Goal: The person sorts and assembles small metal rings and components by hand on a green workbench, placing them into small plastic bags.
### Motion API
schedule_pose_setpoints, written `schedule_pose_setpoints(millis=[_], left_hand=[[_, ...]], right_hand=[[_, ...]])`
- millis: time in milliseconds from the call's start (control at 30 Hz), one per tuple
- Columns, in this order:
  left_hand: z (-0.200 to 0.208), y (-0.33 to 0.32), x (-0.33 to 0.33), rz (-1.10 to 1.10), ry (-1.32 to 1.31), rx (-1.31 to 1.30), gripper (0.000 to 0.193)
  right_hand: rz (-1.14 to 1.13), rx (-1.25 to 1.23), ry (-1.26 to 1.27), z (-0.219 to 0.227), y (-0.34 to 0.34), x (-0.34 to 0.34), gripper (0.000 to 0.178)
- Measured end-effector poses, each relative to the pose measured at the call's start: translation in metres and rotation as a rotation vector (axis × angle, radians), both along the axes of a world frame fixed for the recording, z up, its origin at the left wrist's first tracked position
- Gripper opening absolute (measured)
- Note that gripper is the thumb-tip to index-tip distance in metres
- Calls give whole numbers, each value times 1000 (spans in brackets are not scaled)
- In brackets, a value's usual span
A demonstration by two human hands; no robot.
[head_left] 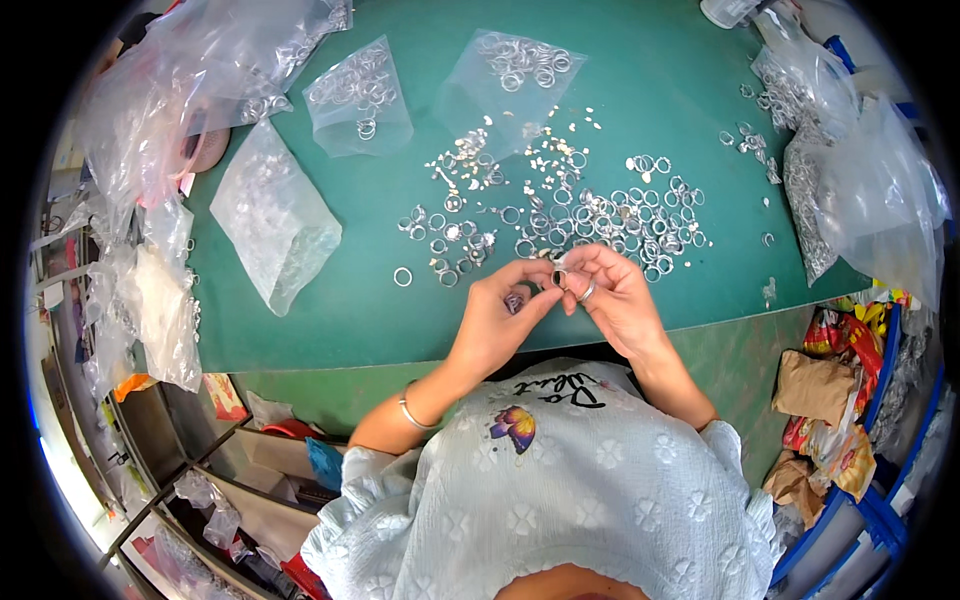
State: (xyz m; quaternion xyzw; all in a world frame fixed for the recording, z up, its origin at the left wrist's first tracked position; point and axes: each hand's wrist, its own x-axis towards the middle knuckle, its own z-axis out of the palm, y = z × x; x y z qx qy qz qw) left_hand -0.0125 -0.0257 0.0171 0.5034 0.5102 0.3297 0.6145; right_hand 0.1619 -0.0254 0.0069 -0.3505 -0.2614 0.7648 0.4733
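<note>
Both hands meet over the near part of the green table (400, 320). A small metal ring (559, 277) is pinched between the fingertips of my left hand (500, 310) and my right hand (615, 300). Several more rings (516, 299) rest in the curled fingers of my left hand. My right hand wears a ring on one finger. Just beyond the fingers lies a loose heap of silver rings (625, 222). Small pale pieces (556, 155) are scattered behind it, some lying among the rings.
Clear bags of rings (362, 90) lie at the back, and a flat plastic bag (275, 220) lies on the left. Piled plastic bags (130, 150) crowd the left edge. Full bags (815, 190) stand at the right edge. Shelves (270, 470) with wrappers sit below the table.
</note>
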Motion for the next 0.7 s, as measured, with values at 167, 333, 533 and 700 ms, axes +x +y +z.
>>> schedule_pose_setpoints(millis=[167, 333, 533, 700], left_hand=[[-7, -15, 14, 165, -30, -71, 9], [-7, -11, 8, 268, 27, -115, 9], [-18, -5, 17, 256, 259, 249, 23], [-8, -26, 24, -172, -317, -408, 32]], right_hand=[[-18, 57, -398, -4, -11, 12, 12], [40, 78, -708, -12, -22, 36, 12], [-33, 203, -858, -19, -36, 33, 8], [-83, 434, -1194, 7, -44, 12, 16]])
